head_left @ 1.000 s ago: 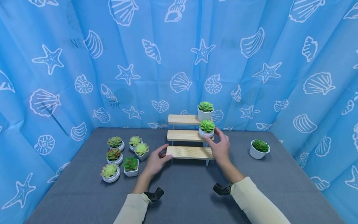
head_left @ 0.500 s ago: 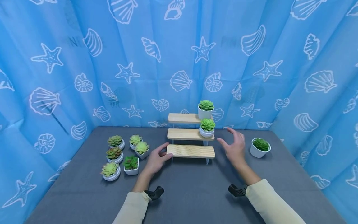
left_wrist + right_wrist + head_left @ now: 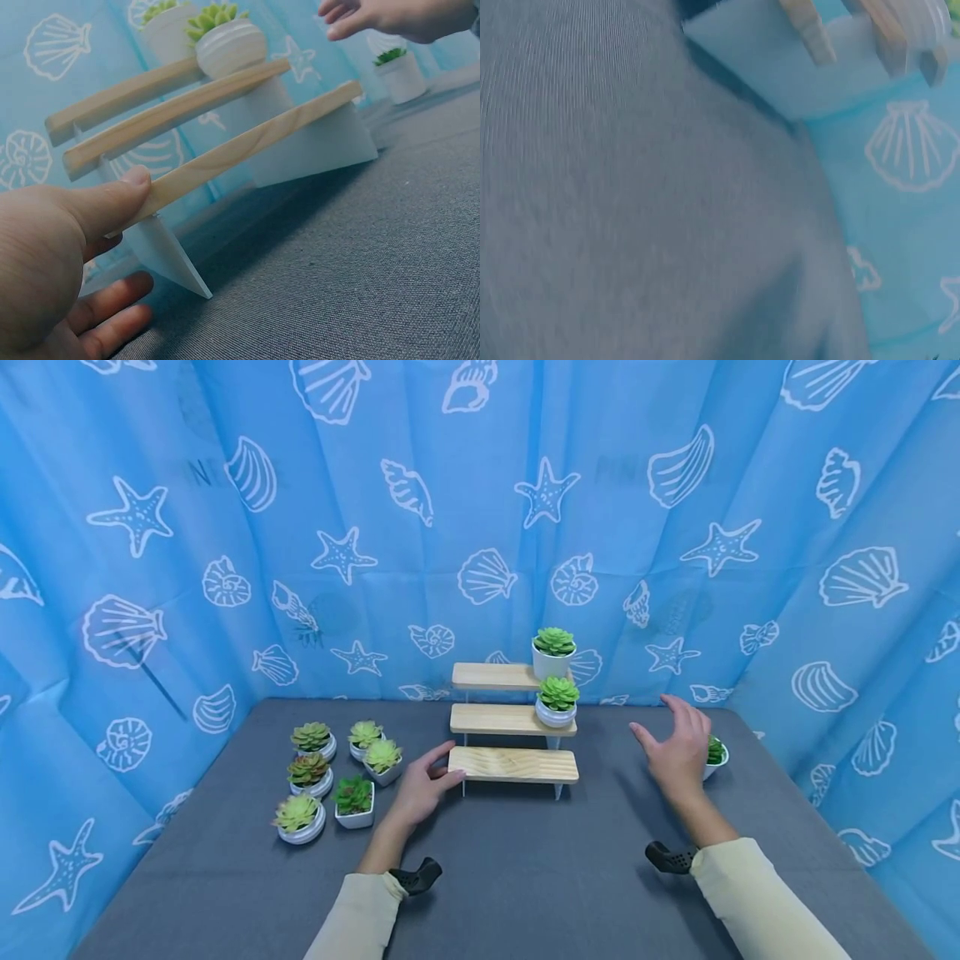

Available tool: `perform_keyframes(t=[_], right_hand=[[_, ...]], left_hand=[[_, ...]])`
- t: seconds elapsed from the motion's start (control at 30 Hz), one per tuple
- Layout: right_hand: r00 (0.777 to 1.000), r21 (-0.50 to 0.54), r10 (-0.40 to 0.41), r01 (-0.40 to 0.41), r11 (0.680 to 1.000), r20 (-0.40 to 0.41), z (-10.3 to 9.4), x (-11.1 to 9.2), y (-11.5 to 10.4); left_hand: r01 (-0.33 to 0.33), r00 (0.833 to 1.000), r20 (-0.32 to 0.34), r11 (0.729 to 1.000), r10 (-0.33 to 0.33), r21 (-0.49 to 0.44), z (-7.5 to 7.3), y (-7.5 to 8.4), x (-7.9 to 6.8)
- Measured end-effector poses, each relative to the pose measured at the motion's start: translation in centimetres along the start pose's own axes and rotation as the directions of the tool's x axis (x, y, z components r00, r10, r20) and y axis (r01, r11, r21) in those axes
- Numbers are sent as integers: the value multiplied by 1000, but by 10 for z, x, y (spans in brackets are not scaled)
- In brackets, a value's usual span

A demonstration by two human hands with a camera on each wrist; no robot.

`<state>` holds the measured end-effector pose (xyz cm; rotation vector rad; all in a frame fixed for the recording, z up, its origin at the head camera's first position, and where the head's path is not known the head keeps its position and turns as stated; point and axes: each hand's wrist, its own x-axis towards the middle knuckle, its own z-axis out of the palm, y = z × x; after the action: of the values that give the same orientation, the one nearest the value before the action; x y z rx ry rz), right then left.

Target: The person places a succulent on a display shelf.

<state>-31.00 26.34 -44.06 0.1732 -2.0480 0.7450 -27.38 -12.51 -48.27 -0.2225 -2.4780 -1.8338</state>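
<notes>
Overreaching, the empty, spread right hand [image 3: 678, 753] could tip the white-potted succulent [image 3: 717, 755] beside it, while the left hand [image 3: 422, 785], pinching the three-tier plant stand [image 3: 513, 765], could jolt it.

Bright, even light, apparently from above, filled the head view, where the white prints on the blue curtain [image 3: 405, 547] showed clearly and soft-edged shadows lay on the grey cloth [image 3: 517, 877] beside the right hand [image 3: 681, 752]. The left wrist view was dimmer, with a broad dark shadow beneath the wooden stand [image 3: 251, 148] and a softer background. The right wrist view was hazy, low in contrast and blurred, a bluish shadow smudging the cloth low in the picture.
</notes>
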Motion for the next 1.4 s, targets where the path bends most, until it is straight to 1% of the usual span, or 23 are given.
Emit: perform_keyframes(t=[0.1,0.27,0.47,0.53,0.6,0.67,0.7,0.77,0.87,1.03,1.13,1.2,1.4], right_hand=[[1000,-23,24,-24,999,-17,-5,-2,9],[997,-45,63,-64,997,-38,-16,-6,23],[994,-69,97,-100,993,-55,-26,-11,33],[990,-72,134,-138,988,-51,-29,-13,36],[981,-67,189,-191,979,-35,-31,-15,38],[966,-64,260,-259,964,1,-34,-17,40],[954,-62,298,-296,953,22,-35,-18,41],[926,-59,371,-368,928,64,-36,-20,43],[878,-60,465,-461,885,118,-38,-23,46],[809,-59,562,-561,825,172,-39,-26,51],[776,-67,600,-599,798,195,-39,-29,55],[762,-72,614,-614,786,204,-38,-31,57],[744,-77,640,-639,766,191,-36,-38,58]], left_hand=[[12,1000,2,1000,-12,-4,0,1,0],[12,1000,3,1000,-12,-5,1,1,0],[7,1000,-2,1000,-7,-8,0,0,1],[9,1000,-3,1000,-9,-9,0,-1,1],[13,1000,-3,1000,-13,-9,0,-1,1],[16,1000,-4,1000,-16,-10,0,-1,1],[17,1000,-4,1000,-17,-9,0,-1,1],[15,1000,-6,1000,-16,-6,1,-1,1],[12,1000,-6,1000,-12,1,1,-1,0],[11,1000,-6,1000,-11,7,1,0,0],[8,1000,-3,1000,-8,6,1,0,0],[7,1000,-2,1000,-7,4,1,0,0],[15,1000,-7,1000,-15,10,0,-1,0]])
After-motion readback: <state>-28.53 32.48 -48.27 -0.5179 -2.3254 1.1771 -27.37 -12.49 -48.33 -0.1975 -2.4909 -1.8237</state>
